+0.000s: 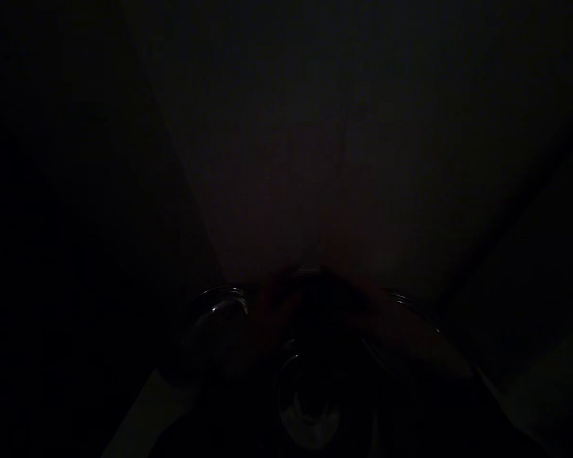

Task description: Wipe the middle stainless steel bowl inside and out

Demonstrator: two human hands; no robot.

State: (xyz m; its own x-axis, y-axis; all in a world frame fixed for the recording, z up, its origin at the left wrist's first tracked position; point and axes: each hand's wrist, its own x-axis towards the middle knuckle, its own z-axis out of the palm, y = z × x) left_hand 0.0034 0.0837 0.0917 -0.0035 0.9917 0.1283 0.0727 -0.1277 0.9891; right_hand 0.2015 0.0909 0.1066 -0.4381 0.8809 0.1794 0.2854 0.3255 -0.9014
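Note:
The view is almost black. Near the bottom centre, faint highlights outline round glassy or metal objects: one rim (219,305) on the left, a rounded vessel (310,407) in the middle and a curved edge (410,302) on the right. A dim reddish shape that may be my right hand (405,340) lies over the right side of them. Another dim reddish patch, perhaps my left hand (272,305), sits by the left rim. No fingers can be made out, so I cannot tell whether either hand holds anything.
A slightly paler surface (315,159) spreads above the objects, bounded by darker slanting areas on both sides. A pale strip (143,413) shows at the lower left and another pale strip (539,394) at the lower right.

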